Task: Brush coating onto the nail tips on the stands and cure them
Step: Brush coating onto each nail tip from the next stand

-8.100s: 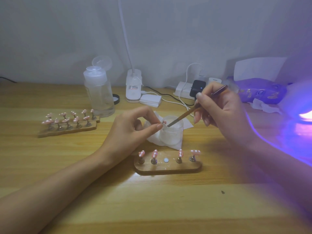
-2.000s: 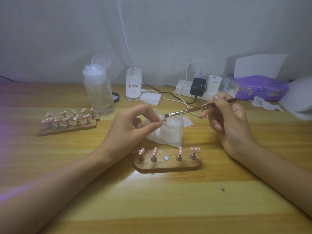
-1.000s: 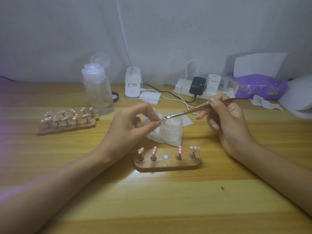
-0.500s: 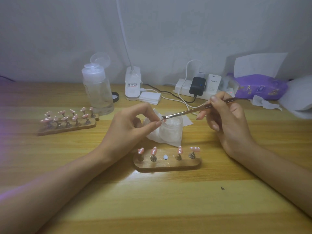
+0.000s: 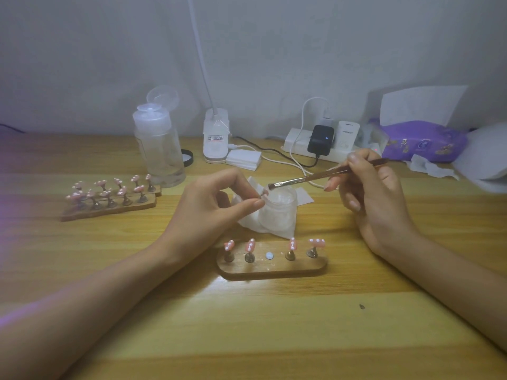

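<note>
My left hand (image 5: 212,204) pinches a small pink nail tip (image 5: 264,191) on its peg between thumb and fingers, above a frosted jar (image 5: 279,212). A thin brush (image 5: 310,178) is held in my right hand (image 5: 367,193), its bristles just right of the nail tip and over the jar's mouth. In front lies a wooden stand (image 5: 273,266) carrying several pink nail tips, with one bare magnet spot (image 5: 270,255) in its middle. A second, longer stand (image 5: 109,200) full of pink tips sits at the left.
A clear pump bottle (image 5: 159,149) stands behind the left stand. At the back are a white lamp base (image 5: 216,139), a power strip with chargers (image 5: 321,141), cotton pads (image 5: 244,159) and a purple tissue pack (image 5: 422,141). White tissue (image 5: 255,223) lies under the jar.
The brush tip has drawn a little to the right, off the nail tip. Eight seconds ago purple light glowed at the right; it is gone now.
</note>
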A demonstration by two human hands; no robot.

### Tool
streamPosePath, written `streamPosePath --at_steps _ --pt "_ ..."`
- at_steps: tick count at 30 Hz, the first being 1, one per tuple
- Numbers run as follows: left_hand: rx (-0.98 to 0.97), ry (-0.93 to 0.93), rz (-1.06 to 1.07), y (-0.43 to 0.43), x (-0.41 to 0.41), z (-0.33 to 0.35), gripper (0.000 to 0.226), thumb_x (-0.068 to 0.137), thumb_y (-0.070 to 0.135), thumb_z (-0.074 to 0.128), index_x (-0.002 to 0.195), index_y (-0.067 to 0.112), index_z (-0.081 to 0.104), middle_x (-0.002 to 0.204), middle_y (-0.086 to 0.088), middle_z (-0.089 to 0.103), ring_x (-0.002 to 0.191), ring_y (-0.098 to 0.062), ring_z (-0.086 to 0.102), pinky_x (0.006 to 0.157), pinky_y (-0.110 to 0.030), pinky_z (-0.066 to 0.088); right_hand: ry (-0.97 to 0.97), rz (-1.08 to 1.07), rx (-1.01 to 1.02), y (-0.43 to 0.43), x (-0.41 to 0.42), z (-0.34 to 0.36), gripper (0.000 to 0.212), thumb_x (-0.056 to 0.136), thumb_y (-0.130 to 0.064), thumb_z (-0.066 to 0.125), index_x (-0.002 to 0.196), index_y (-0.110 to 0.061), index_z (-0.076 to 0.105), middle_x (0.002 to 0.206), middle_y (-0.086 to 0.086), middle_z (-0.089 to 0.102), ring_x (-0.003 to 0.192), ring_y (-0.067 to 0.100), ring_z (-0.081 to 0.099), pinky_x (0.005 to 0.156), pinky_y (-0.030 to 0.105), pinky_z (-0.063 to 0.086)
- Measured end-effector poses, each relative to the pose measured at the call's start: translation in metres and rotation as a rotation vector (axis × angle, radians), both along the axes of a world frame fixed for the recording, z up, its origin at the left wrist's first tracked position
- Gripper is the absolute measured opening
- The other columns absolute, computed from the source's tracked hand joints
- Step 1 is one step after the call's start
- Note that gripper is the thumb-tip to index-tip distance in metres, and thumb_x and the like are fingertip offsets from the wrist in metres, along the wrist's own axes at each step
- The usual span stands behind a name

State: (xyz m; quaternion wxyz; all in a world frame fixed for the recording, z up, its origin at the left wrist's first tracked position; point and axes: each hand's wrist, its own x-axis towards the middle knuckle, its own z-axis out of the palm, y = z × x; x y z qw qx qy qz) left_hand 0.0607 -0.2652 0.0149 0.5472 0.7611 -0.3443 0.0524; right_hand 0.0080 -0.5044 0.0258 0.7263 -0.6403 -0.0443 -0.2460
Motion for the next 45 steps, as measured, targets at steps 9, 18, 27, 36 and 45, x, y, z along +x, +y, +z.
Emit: streamPosePath --at_steps 9,18,27,36,45 --pt "0.005 -0.002 0.002 0.0003 -0.0001 0.0001 0.015 0.083 0.021 0.079 0.074 0.020 0.066 0.073 0.016 0.067 0.046 -0.005 0.037 0.049 -0.011 0.031 0.024 -0.019 0.002 0.0007 -0.0009 0.0011 0.027 0.104 -0.014 0.044 0.078 -0.015 0.050 0.062 0.007 0.070 0.036 0.007 0.032 0.040 0.013 0.030" --pt "0.018 -0.043 0.001 0.0012 0.0018 -0.0011 0.014 0.085 0.019 0.078 0.076 0.020 0.067 0.071 0.020 0.064 0.046 -0.004 0.035 0.049 -0.010 0.030 0.057 -0.018 -0.063 0.0011 0.0004 -0.0015 0.024 0.103 -0.014 0.044 0.081 -0.012 0.050 0.064 0.008 0.070 0.037 0.008 0.032 0.040 0.013 0.030" --pt "0.018 -0.072 0.004 0.0001 0.0032 -0.0022 0.015 0.086 0.017 0.078 0.077 0.021 0.066 0.063 0.021 0.058 0.047 -0.007 0.032 0.048 -0.012 0.028 -0.007 0.036 -0.008 0.0027 -0.0010 0.0013 0.027 0.104 -0.017 0.044 0.078 -0.017 0.050 0.064 0.005 0.071 0.036 0.007 0.033 0.040 0.013 0.030" --pt "0.011 -0.079 -0.001 -0.0002 0.0027 -0.0009 0.015 0.088 0.015 0.076 0.077 0.015 0.065 0.065 0.022 0.058 0.046 -0.009 0.032 0.049 -0.014 0.028 0.019 -0.010 -0.006 0.0019 -0.0002 0.0015 0.026 0.104 -0.016 0.044 0.079 -0.016 0.050 0.064 0.006 0.071 0.036 0.007 0.032 0.040 0.013 0.030" --pt "0.015 -0.108 -0.004 -0.0004 0.0017 -0.0005 0.014 0.089 0.014 0.075 0.079 0.014 0.065 0.064 0.028 0.058 0.046 -0.006 0.031 0.050 -0.009 0.028 0.031 -0.012 -0.024 0.0011 0.0002 0.0004 0.024 0.104 -0.019 0.045 0.080 -0.016 0.050 0.067 0.007 0.072 0.037 0.008 0.033 0.041 0.013 0.031"
